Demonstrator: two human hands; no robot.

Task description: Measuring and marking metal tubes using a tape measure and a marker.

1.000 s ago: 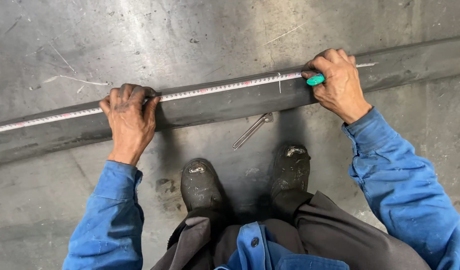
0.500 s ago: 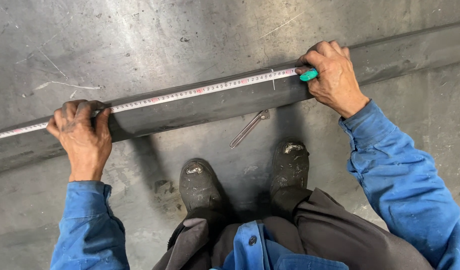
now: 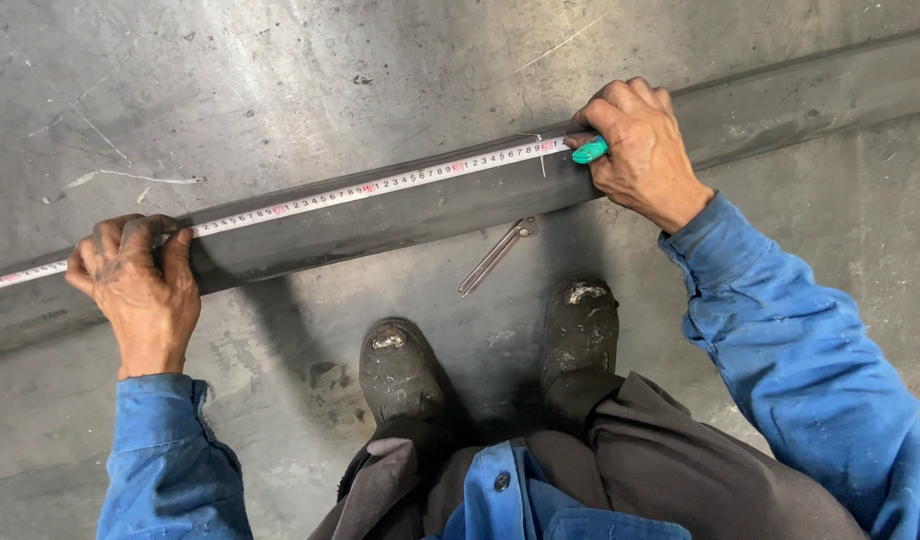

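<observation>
L. hand (image 3: 137, 283) pins white measuring tape (image 3: 380, 186) onto long dark steel bar (image 3: 400, 215) on floor; r. hand (image 3: 640, 150), closed, holds green marker (image 3: 589, 151) at tape's end. Metal scriber (image 3: 496, 256) lies near black boots (image 3: 580, 330).

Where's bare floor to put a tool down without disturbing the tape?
Bare floor lies beyond the steel bar, and below the left hand, left of the boots. Crowded between bar and boots, where the metal dividers lie, and along the tape measure.
</observation>
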